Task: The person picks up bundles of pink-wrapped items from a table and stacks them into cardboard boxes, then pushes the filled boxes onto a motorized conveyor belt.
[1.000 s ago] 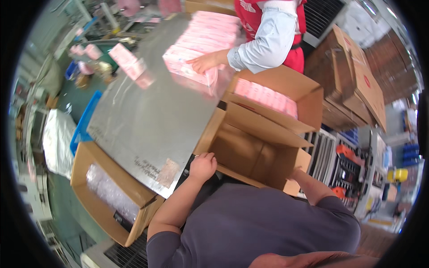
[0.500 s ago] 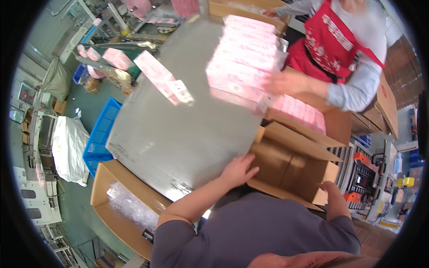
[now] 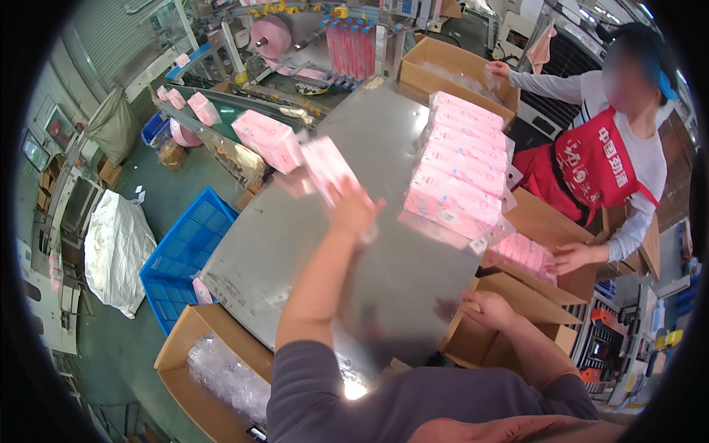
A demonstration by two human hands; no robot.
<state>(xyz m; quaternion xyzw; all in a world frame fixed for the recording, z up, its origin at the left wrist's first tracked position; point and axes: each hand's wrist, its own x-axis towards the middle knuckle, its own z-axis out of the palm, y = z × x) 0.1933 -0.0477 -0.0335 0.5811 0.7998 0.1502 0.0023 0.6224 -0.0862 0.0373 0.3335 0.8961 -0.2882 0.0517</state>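
Observation:
My left hand (image 3: pixel 353 210) reaches over the metal table and closes on a pink-and-white pack (image 3: pixel 329 166), apparently of tissues; motion blurs both. Another pink pack (image 3: pixel 267 140) lies just beyond it at the table's far left edge. My right hand (image 3: pixel 489 308), its fingers curled, is at the upper edge of an open cardboard box (image 3: pixel 473 336). Whether those fingers grip anything is hidden. Several pink packs (image 3: pixel 458 170) stand in a row on the table's right side, in clear film.
Across the table, a person in a red apron (image 3: pixel 591 166) has one hand at a carton of clear plastic (image 3: pixel 458 70), the other at a carton of pink packs (image 3: pixel 521 255). A blue crate (image 3: pixel 185 258) and a carton of clear bags (image 3: pixel 229 376) stand left. A conveyor (image 3: pixel 221 111) carries packs.
My left hand has gone from the box across the table to the pink pack. My right hand has moved to the box's upper edge. The person's hand has left the stacked packs.

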